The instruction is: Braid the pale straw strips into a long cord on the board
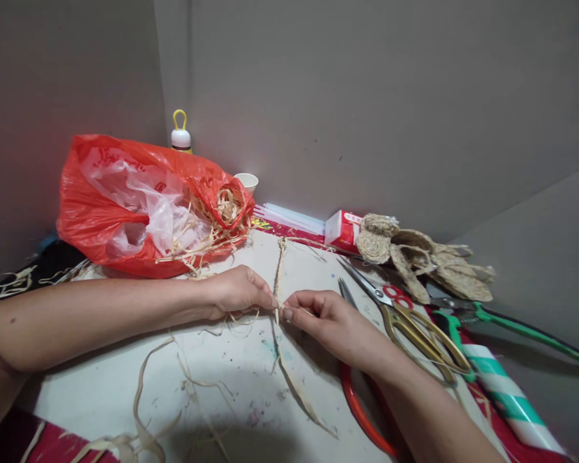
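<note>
A thin braid of pale, straw-like strips (279, 273) runs up the middle of the white work surface, its far end bent to the right. At its near end, my left hand (238, 290) pinches the braid between thumb and forefinger. Close beside it, my right hand (321, 315) is closed in a pinch on the same spot, with strips at its fingertips. The two hands almost touch. A loose flat strip (296, 386) hangs down from the pinch toward the lower right. The fingers partly hide where the strips cross.
A red plastic bag (96, 225) spills strips at left, before a bottle (180, 138) and white cup (248, 182). Gold-handled scissors (415, 328), red-handled scissors (357, 411), green-handled cutters (521, 328), a striped roll (511, 399) and woven straw pieces (410, 251) lie right. Loose strips (142, 399) lie in front.
</note>
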`<state>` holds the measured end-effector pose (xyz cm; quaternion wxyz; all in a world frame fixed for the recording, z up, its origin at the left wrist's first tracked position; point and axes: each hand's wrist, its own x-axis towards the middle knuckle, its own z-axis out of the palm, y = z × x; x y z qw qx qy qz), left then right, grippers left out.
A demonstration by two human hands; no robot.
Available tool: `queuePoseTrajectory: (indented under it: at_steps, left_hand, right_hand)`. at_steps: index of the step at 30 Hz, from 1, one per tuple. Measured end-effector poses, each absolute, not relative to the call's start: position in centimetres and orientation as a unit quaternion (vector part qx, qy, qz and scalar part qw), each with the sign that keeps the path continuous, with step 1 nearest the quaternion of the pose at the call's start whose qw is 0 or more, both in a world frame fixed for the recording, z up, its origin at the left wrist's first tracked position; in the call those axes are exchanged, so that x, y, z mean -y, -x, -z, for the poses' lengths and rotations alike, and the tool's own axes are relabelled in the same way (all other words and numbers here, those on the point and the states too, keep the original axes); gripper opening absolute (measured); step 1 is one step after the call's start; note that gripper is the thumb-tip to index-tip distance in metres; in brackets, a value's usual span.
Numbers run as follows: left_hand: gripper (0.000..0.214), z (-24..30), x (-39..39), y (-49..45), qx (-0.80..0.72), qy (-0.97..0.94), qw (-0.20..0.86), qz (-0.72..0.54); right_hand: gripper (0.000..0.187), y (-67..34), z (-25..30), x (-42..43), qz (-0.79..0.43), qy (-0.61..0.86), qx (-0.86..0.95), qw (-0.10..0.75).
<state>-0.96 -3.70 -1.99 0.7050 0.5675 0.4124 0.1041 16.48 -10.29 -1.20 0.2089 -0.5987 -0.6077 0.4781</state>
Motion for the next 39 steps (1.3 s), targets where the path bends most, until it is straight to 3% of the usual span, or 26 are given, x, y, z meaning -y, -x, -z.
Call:
queuePoseTrajectory:
  at_steps: [6, 9, 13, 22, 29, 33, 35, 39]
  left_hand:
    - [0.012, 2.1, 3.7, 1.0, -0.421, -0.569, 0.697, -0.115]
    - [0.011, 2.1, 3.8, 1.1, -0.422, -0.569, 0.695, -0.119]
    - [0.01, 2.2, 3.8, 1.2, -0.416, -0.567, 0.699, -0.13]
    - [0.009, 2.7, 3.8, 1.2, -0.427, -0.572, 0.689, -0.127]
    - [0.01, 2.8, 3.8, 1.1, -0.447, -0.574, 0.676, -0.121]
    - [0.01, 2.8, 3.9, 1.1, -0.443, -0.577, 0.676, -0.119]
    - [0.011, 2.8, 3.9, 1.1, -0.442, -0.579, 0.675, -0.119]
    - [0.013, 2.6, 3.9, 1.2, -0.44, -0.584, 0.671, -0.123]
  right_hand:
    - [0.03, -17.6, 0.4, 10.3, -0.493, 0.579, 0.626, 0.175]
    - [0.032, -18.1, -0.7, 10.0, -0.476, 0.613, 0.592, 0.217]
    - [0.038, -18.5, -1.6, 8.5, -0.365, 0.668, 0.581, 0.289]
    - [0.023, -15.9, -1.2, 2.5, -0.163, 0.648, 0.703, 0.243]
    - [0.015, -12.7, 0.1, -1.1, -0.1, 0.629, 0.728, 0.254]
    - [0.025, -12.5, 1.6, -2.6, -0.117, 0.649, 0.687, 0.305]
    - [0.02, -12.4, 2.1, -2.9, -0.164, 0.632, 0.681, 0.331]
    - [0.028, -12.2, 1.8, -2.4, -0.26, 0.584, 0.655, 0.402]
